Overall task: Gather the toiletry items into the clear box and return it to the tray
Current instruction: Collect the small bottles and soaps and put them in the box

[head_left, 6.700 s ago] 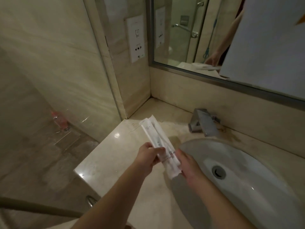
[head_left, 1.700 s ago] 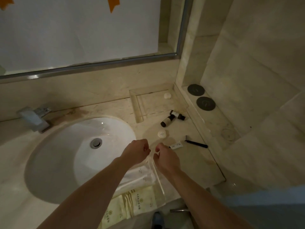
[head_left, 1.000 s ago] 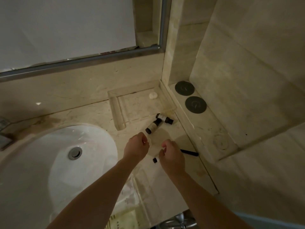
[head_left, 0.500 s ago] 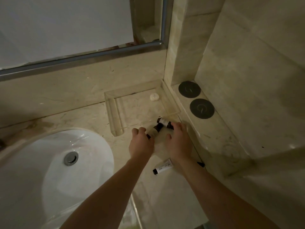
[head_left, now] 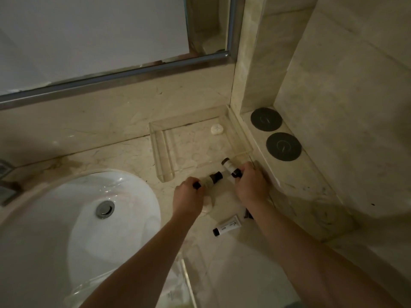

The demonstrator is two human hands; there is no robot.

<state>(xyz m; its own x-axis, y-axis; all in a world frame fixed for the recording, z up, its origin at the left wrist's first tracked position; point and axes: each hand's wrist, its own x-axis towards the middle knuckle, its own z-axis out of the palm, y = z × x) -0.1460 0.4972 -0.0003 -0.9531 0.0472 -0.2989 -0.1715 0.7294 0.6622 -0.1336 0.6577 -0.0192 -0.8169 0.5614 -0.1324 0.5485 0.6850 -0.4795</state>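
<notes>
Two small dark-capped bottles lie on the marble counter just in front of the clear tray [head_left: 162, 156]. My left hand [head_left: 188, 197] closes on the left bottle [head_left: 211, 180]. My right hand [head_left: 250, 184] grips the right bottle [head_left: 229, 166] at its cap end. A small white tube [head_left: 226, 226] with a black cap lies between my forearms. A black razor [head_left: 247, 213] is mostly hidden under my right wrist. A round white soap [head_left: 208, 205] peeks out beside my left hand. Another round soap [head_left: 216, 129] sits in the tray. The clear box's edge [head_left: 188, 283] shows at the bottom.
A white sink basin [head_left: 66, 218] with a metal drain fills the left. Two black round coasters [head_left: 274, 134] sit on a raised ledge at the right. The mirror's metal frame [head_left: 133, 73] runs along the back wall. Marble walls close in on the right.
My hands came from the clear box, moved forward over the counter and have closed on the two small bottles. The view has shifted slightly toward the tray corner.
</notes>
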